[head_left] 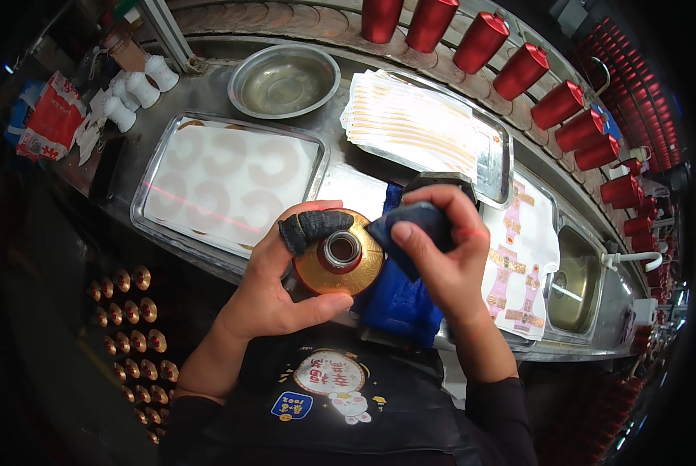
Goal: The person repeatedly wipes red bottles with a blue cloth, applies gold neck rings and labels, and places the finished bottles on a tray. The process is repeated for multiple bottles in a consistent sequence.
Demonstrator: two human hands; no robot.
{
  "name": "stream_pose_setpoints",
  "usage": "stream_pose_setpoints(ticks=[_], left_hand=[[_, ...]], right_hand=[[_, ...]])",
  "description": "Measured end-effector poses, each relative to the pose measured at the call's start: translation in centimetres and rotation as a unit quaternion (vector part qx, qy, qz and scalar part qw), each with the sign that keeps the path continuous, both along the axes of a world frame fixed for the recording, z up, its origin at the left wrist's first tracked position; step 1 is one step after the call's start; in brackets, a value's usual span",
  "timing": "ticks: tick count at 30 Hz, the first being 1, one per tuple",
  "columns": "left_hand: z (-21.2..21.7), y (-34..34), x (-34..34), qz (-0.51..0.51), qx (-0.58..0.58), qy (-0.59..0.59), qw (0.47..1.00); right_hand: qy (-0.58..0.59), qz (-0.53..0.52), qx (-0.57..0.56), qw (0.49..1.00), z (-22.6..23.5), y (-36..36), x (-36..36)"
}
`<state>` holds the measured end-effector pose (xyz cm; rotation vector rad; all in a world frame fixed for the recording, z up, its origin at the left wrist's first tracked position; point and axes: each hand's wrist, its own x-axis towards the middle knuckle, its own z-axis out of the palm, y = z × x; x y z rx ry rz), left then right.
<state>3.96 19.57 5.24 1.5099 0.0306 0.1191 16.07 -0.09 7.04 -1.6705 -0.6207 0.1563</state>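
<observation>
My left hand (266, 283) is wrapped round a red bottle (365, 268) with a gold shoulder, its open threaded neck turned up toward me. A black covering sleeves the index finger of that hand. In my right hand (456, 268) is a flat, dark blue piece like a scraper (419, 229), pinched between thumb and fingers; its tip is beside the bottle's gold rim, and I cannot tell whether they touch. Below both hands lies a blue cloth (402, 307). A dark block (441, 181) sits just beyond my right hand.
At left a metal tray (137, 208) holds a sheet with curved shapes. A metal basin (243, 89) and a tray (505, 155) of stacked decal sheets stand behind. Pink-gold decals (507, 268) lie by the sink (577, 264). Red bottles (481, 40) line the conveyor; gold-topped ones (147, 311) stand lower left.
</observation>
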Motion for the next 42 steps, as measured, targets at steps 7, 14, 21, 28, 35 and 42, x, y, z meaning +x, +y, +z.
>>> stream_pose_setpoints(ticks=[7, 14, 21, 28, 35, 42], left_hand=[[-0.2, 0.2, 0.0, 0.010, 0.062, -0.039, 0.997], [-0.1, 0.6, 0.4, 0.003, 0.086, -0.034, 0.996], [-0.7, 0.5, 0.9, 0.023, 0.153, -0.092, 0.984], [-1.4, -1.9, 0.3, 0.129, 0.214, -0.126, 0.960], [-2.5, -3.6, 0.5, 0.222, 0.278, -0.176, 0.918], [-3.2, -4.6, 1.1, 0.286, 0.320, -0.190, 0.883]], right_hand=[[-0.138, 0.006, 0.050, 0.989, 0.5, 0.1, -1.8], [-0.202, 0.063, 0.014, 0.977, 0.3, -0.7, -0.9], [-0.415, 0.138, -0.023, 0.899, 1.0, -1.4, -2.0], [-0.400, 0.116, -0.018, 0.909, 1.0, -0.8, -3.1], [-0.392, 0.061, -0.023, 0.918, 1.7, -1.0, -3.7], [-0.418, 0.079, -0.065, 0.903, 1.6, -0.7, -4.0]])
